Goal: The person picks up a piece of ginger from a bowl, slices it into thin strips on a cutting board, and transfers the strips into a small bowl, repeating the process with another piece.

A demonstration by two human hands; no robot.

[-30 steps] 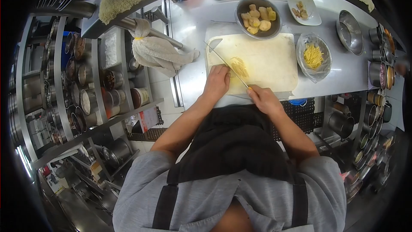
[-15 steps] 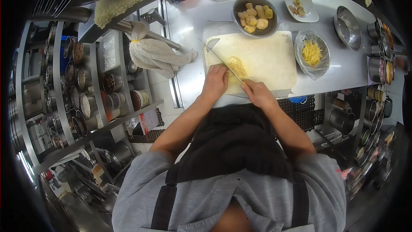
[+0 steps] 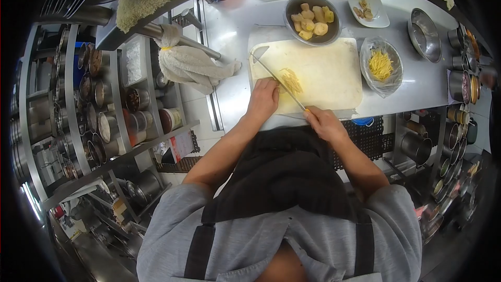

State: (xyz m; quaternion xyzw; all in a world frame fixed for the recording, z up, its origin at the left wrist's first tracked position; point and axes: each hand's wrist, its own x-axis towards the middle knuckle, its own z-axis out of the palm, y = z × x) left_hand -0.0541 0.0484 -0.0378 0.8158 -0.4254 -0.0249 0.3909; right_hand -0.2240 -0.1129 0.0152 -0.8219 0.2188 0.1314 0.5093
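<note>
A knife (image 3: 284, 84) lies slantwise over the left part of a pale cutting board (image 3: 334, 68), its handle in my right hand (image 3: 324, 123) at the board's front edge. My left hand (image 3: 264, 96) rests on the board left of the blade, fingers bent and pressed together; what is under them is too small to make out. Thin yellow strips (image 3: 292, 81) lie along the blade's right side. To the right of the board stands a bag-lined bowl (image 3: 367, 73) holding yellow shreds (image 3: 380, 65).
Behind the board stands a metal bowl (image 3: 335, 30) of peeled yellow chunks. Further right are a white square dish (image 3: 383, 18) with small pieces and a metal bowl (image 3: 424, 34). A towel (image 3: 190, 65) hangs at left, beside shelves of pots.
My right hand has moved right and slightly toward me with the knife handle. My left hand has barely moved beside the blade.
</note>
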